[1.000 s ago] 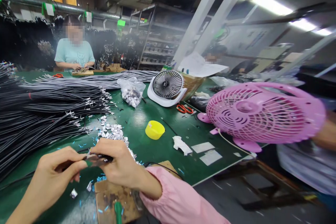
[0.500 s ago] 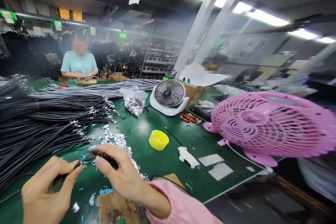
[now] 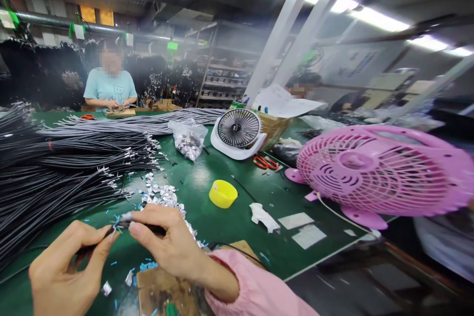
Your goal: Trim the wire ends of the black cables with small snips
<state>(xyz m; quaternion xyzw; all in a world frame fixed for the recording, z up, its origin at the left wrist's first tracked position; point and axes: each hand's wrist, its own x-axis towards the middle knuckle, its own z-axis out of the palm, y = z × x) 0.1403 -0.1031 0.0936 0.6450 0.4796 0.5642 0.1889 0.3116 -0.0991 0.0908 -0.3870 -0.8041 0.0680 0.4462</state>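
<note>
My left hand [image 3: 70, 264] pinches a black cable [image 3: 98, 245] between thumb and forefinger. Thin coloured wires [image 3: 117, 223], blue, green and white among them, fan out from its tip. Close on the right, my right hand [image 3: 168, 237] is closed around a dark tool [image 3: 155, 229], mostly hidden under the palm, so its kind does not show. A grey cover wraps the right forefinger's tip, which is at the wire ends. Blue insulation bits [image 3: 148, 265] and foil scraps [image 3: 168, 197] lie around the hands.
Bundles of black cables [image 3: 74, 177] fill the left, grey cables [image 3: 148, 123] behind them. A yellow ring-shaped container [image 3: 222, 194], a small white fan [image 3: 239, 131], orange-handled scissors [image 3: 265, 163] and a pink fan [image 3: 370, 173] stand rightward. A wooden block [image 3: 166, 294] sits in front. A co-worker [image 3: 111, 86] sits opposite.
My right hand has moved slightly left and its fingertips have closed in on the wire ends. The left hand keeps its pinch on the cable. The view has shifted a little.
</note>
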